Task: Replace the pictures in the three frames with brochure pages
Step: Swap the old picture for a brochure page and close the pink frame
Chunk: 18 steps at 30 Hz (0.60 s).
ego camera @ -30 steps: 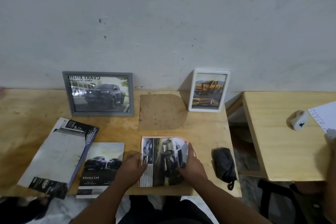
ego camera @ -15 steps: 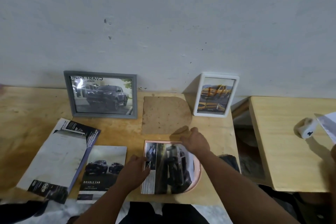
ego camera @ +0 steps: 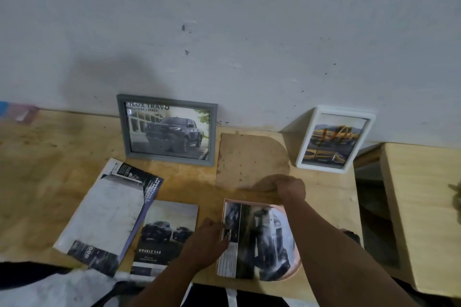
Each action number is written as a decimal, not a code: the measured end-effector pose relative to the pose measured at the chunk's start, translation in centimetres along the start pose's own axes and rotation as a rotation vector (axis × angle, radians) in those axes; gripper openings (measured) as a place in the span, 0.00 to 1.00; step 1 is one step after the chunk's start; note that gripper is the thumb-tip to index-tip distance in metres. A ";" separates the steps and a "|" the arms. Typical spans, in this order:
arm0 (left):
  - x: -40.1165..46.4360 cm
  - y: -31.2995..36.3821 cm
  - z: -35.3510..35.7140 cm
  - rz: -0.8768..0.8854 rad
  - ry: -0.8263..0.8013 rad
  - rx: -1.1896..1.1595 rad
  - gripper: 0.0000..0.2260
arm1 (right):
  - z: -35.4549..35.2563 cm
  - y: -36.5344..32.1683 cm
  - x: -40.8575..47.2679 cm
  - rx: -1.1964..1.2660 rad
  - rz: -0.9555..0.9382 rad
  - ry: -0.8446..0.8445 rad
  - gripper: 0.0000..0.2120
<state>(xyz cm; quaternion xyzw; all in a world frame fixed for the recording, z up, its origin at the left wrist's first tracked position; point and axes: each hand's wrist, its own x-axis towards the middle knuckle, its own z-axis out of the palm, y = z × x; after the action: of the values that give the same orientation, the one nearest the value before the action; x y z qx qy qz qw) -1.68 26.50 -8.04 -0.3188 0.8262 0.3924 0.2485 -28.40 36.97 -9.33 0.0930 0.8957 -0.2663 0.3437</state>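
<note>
Lying flat: pink arch-shaped frame (ego camera: 295,260) under a truck brochure page (ego camera: 257,242).
Right hand (ego camera: 290,188): grip pinching brown arch-shaped backing board (ego camera: 249,159).
Left hand (ego camera: 207,242): fingers pressing the page's left edge.

Right hand (ego camera: 290,188) curled, left hand (ego camera: 208,240) flat

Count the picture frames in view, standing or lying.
3. Grey frame stands against the wall, back left. White frame leans on the wall, back right. Pink frame lies flat at the front edge under a brochure page, largely covered. None other visible.
</note>
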 end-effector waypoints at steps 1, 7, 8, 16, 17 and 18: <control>0.0 0.0 0.0 0.000 -0.004 0.000 0.22 | 0.0 0.0 -0.1 0.038 0.012 0.010 0.19; -0.2 0.0 -0.1 0.014 0.002 -0.005 0.22 | -0.7 0.0 -0.8 0.319 0.060 0.003 0.09; -0.2 0.0 0.0 0.017 0.006 -0.013 0.21 | -0.9 0.2 -1.1 0.418 0.084 -0.002 0.06; -0.8 0.5 0.4 0.007 0.043 -0.031 0.21 | -3.5 0.8 -4.4 0.827 0.005 -0.324 0.20; -1.1 0.7 0.4 0.003 0.050 -0.028 0.21 | -3.8 0.9 -4.6 0.832 -0.009 -0.337 0.24; -1.3 1.0 0.5 0.001 0.059 -0.022 0.20 | -4.2 1.2 -4.8 0.840 -0.021 -0.353 0.26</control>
<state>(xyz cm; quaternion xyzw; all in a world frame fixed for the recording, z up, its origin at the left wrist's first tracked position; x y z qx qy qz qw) -1.42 27.82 -6.98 -0.3325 0.8291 0.3918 0.2202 -26.76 40.33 -4.08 0.1685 0.6385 -0.6219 0.4209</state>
